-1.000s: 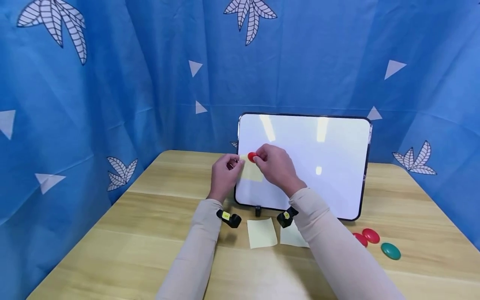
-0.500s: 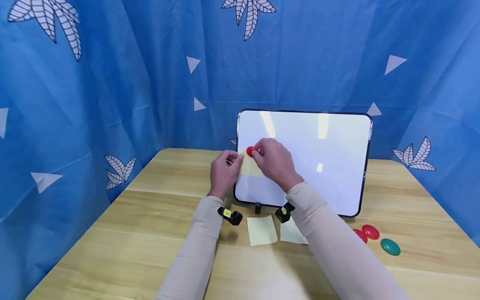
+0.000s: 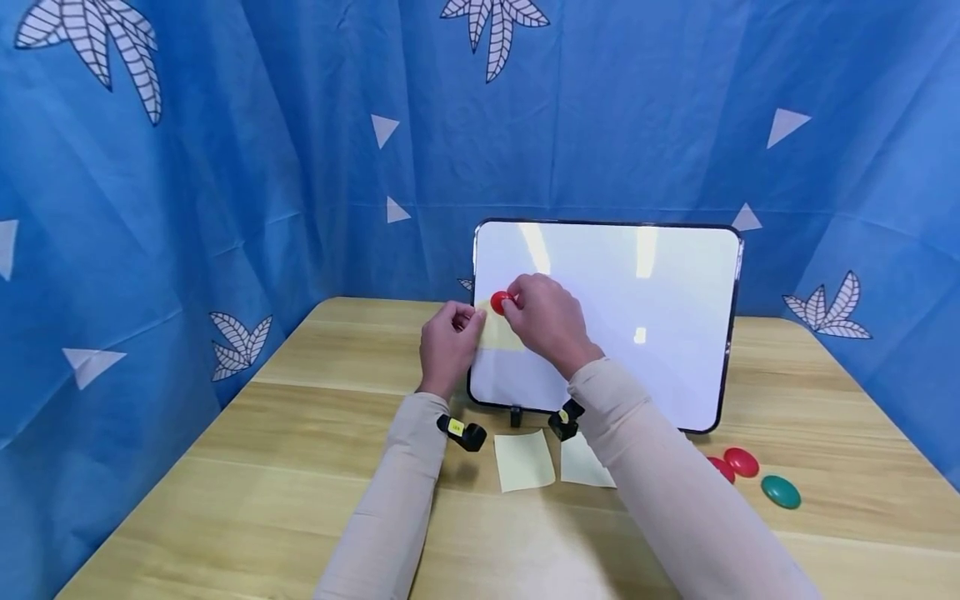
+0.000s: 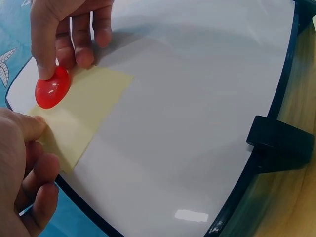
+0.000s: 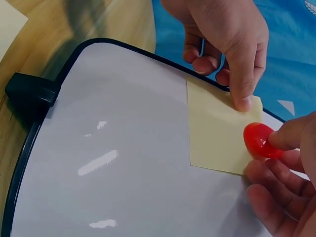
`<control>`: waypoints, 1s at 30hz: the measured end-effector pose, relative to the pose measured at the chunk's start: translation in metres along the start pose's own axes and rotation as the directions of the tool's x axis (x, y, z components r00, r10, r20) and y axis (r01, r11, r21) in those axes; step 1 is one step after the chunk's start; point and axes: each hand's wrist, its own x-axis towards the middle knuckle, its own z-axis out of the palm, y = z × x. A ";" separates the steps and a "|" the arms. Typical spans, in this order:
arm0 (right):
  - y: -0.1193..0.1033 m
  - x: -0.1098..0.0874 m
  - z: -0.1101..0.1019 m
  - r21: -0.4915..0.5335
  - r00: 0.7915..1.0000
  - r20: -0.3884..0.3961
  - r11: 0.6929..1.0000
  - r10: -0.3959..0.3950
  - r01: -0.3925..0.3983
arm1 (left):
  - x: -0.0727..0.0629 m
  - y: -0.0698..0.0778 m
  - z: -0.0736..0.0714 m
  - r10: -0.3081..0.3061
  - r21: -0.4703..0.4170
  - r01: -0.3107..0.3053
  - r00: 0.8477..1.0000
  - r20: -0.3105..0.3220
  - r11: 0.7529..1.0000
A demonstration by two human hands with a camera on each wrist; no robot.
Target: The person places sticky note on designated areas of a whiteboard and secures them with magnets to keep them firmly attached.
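A whiteboard [image 3: 652, 367] with a dark frame stands tilted on the table. Near its left edge a pale yellow sticky note [image 5: 212, 131] lies against the surface. My left hand [image 3: 448, 346] holds the note's outer side at the frame, its thumb pressing on the paper and its other fingers curled by the board's edge. With thumb and fingers my right hand [image 3: 551, 321] pinches a round red magnet [image 4: 52, 89] over the upper part of the note. Whether the magnet's back touches the paper I cannot tell.
Two more sticky notes, one yellow [image 3: 524, 462] and one paler [image 3: 585, 463], lie on the wooden table [image 3: 300, 492] before the board. To the right are two red magnets, one [image 3: 742, 462] partly beside the sleeve, and a green magnet [image 3: 781, 492]. A blue curtain [image 3: 622, 125] hangs behind.
The head view has shifted a little. Both hands keep nearly the same places at the note, and the red magnet has moved at most slightly upward on the board.
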 end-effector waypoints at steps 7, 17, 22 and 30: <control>0.000 -0.003 -0.001 -0.067 1.000 -0.010 0.998 -0.013 0.012 | -0.002 0.001 0.003 -0.013 -0.018 0.013 1.000 0.002 1.000; -0.001 -0.002 -0.001 -0.114 0.999 -0.010 0.992 -0.053 0.052 | -0.002 0.000 0.001 -0.014 -0.041 0.014 1.000 -0.002 0.999; -0.001 0.001 -0.002 -0.108 0.999 -0.011 0.993 -0.053 0.052 | -0.002 0.001 0.000 -0.004 -0.051 0.004 1.000 0.001 0.999; 0.000 0.003 -0.004 -0.075 0.999 -0.002 0.996 -0.045 0.045 | -0.001 -0.001 0.000 -0.003 -0.052 0.004 1.000 0.010 0.999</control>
